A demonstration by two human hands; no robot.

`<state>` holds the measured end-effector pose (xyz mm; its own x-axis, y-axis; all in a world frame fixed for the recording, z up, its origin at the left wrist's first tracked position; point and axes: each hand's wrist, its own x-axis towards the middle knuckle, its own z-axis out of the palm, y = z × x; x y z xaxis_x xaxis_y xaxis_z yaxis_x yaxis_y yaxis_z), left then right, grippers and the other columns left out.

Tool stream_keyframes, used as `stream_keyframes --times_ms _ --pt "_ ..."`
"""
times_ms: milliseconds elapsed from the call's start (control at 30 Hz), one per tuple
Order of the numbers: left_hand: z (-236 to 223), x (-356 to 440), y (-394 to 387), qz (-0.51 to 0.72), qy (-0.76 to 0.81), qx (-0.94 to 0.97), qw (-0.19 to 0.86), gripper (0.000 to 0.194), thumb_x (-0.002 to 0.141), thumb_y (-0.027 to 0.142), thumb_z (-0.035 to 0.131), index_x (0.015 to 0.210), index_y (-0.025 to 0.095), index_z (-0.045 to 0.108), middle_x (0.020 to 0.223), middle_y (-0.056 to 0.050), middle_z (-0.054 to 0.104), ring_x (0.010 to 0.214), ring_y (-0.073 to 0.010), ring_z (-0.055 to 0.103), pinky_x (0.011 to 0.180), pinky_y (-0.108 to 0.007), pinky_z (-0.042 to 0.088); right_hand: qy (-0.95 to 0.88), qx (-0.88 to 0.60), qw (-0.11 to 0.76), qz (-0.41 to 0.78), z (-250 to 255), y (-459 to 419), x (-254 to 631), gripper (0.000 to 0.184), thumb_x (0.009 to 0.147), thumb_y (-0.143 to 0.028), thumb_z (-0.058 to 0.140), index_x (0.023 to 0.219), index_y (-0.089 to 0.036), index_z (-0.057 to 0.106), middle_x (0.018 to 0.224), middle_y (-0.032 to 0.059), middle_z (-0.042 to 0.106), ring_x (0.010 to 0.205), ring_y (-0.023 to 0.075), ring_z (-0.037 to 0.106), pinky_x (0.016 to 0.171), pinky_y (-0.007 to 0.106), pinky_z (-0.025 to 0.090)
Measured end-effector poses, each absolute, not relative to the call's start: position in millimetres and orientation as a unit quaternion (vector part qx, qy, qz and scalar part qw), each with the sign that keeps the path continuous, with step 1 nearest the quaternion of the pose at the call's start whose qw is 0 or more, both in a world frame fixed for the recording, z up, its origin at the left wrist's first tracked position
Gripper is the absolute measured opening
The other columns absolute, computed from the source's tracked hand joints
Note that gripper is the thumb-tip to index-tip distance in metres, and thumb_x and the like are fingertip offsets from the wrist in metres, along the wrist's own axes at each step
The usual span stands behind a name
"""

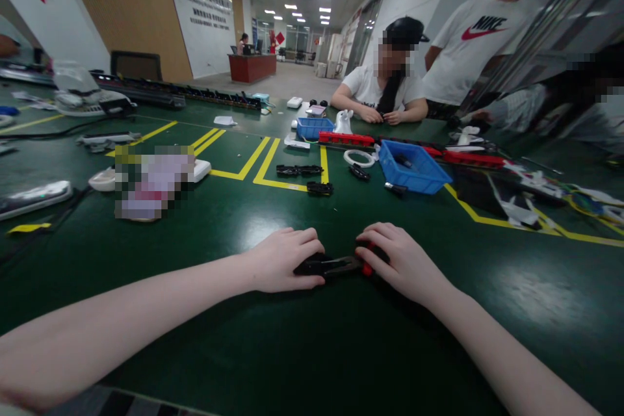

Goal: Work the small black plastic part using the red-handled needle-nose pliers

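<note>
My left hand (285, 260) is closed round a dark black piece (309, 265) just above the green table; most of it is hidden by the fingers, so its kind is unclear. My right hand (397, 260) is closed on the red and black handles of what look like pliers (345, 264). Their grey metal jaws point left and reach the black piece in my left hand. Both hands are low over the near middle of the table, palms down. Beyond them lie small black cable bundles (319, 188) beside a yellow tape outline.
A blue bin (414, 169) with dark items stands ahead to the right, near a white ring-shaped roll (359, 158). A smaller blue bin (314, 127) is farther back. A blurred-out phone-like object (156, 185) is on the left. People are across the green table (273, 344).
</note>
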<state>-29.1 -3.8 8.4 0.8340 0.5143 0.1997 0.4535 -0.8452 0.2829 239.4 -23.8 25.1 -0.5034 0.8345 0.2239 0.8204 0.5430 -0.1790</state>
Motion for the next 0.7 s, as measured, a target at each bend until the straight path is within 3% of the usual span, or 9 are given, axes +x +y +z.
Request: stream_keyframes --times_ms 100,200,300,467,700 --pt "8.4 -29.1 -4.3 0.134 0.260 0.949 0.120 0.036 0.089 0.046 0.057 0.115 0.021 0.055 0.105 -0.004 0.057 0.086 -0.0180 0.059 0.075 -0.032 0.046 -0.872 -0.475 0.115 0.029 29.6 -25.1 252.8 0.036 0.088 -0.051 0.055 0.110 -0.024 0.062 0.115 0.0096 0.064 0.110 0.0272 0.057 0.094 0.049 0.046" --pt "8.7 -29.4 -4.7 0.137 0.268 0.945 0.126 0.037 0.088 0.046 0.058 0.116 0.022 0.056 0.106 -0.004 0.056 0.084 -0.0175 0.059 0.073 -0.031 0.047 -0.885 -0.457 0.083 0.038 30.1 -27.2 270.5 0.059 0.076 -0.057 0.067 0.125 -0.026 0.056 0.126 0.0106 0.060 0.118 0.0312 0.054 0.096 0.051 0.045" --pt "9.7 -29.5 -4.7 0.136 0.274 0.942 0.136 0.038 0.089 0.046 0.057 0.119 0.022 0.055 0.109 -0.004 0.056 0.082 -0.0167 0.058 0.072 -0.031 0.047 -0.881 -0.466 0.081 0.033 23.6 -28.0 287.1 0.073 0.076 -0.058 0.066 0.138 -0.025 0.044 0.133 0.0129 0.056 0.120 0.0324 0.054 0.096 0.052 0.047" --pt "12.0 -28.4 -3.5 0.131 0.282 0.936 0.164 0.045 0.090 0.041 0.057 0.129 0.020 0.047 0.113 -0.006 0.056 0.087 -0.0168 0.060 0.074 -0.030 0.049 -0.888 -0.446 0.113 0.017 9.6 -27.6 299.2 0.065 0.077 -0.050 0.066 0.133 -0.022 0.048 0.126 0.0146 0.057 0.112 0.0307 0.058 0.089 0.046 0.052" --pt "9.8 -25.0 -0.7 0.131 0.273 0.936 0.182 0.046 0.089 0.037 0.057 0.130 0.020 0.043 0.119 -0.008 0.057 0.097 -0.0207 0.061 0.078 -0.032 0.050 -0.914 -0.351 0.172 -0.105 13.6 -27.1 301.7 0.054 0.079 -0.044 0.066 0.123 -0.017 0.051 0.109 0.0151 0.064 0.096 0.0277 0.063 0.078 0.041 0.055"
